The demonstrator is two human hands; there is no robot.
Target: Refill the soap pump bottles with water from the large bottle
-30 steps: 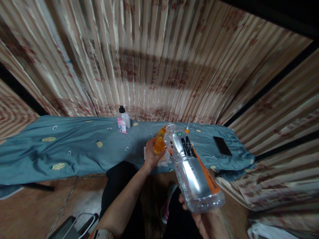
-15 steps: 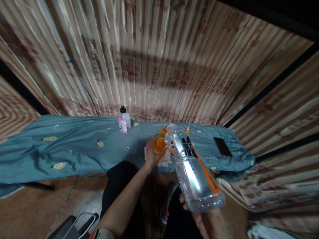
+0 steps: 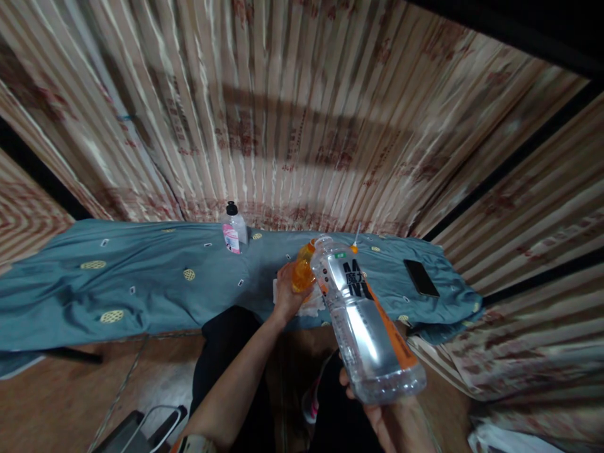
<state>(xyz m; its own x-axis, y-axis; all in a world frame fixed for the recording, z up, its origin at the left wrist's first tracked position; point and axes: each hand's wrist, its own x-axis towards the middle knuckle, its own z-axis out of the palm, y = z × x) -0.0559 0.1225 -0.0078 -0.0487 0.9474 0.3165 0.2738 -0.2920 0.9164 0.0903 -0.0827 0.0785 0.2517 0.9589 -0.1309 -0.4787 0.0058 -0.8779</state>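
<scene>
1. Table (image 3: pixel 155 270), blue-green cloth: treat the soft covering as an unsteady base; brace the smaller vessel by hand.
2. Large clear bottle (image 3: pixel 363 327): located above the near table edge, slanted, mouth toward the amber bottle. The right hand (image 3: pixel 382 421) has its fingers around the base end. Support the weight from below; make tilt changes slowly, since a grip this far from the neck should magnify wobble at the mouth.
3. Amber bottle (image 3: pixel 302 272): located over the white tissue (image 3: pixel 314 306), with the fingers of the left hand (image 3: pixel 285 292) around its body. Grip firmly without squeezing the wall.
4. Orange-tipped nozzle (image 3: pixel 354 248): lies beyond the clear bottle; allow clearance.
5. Bottle mouths: very near each other; contact cannot be confirmed. Align both openings before altering either angle.
</scene>
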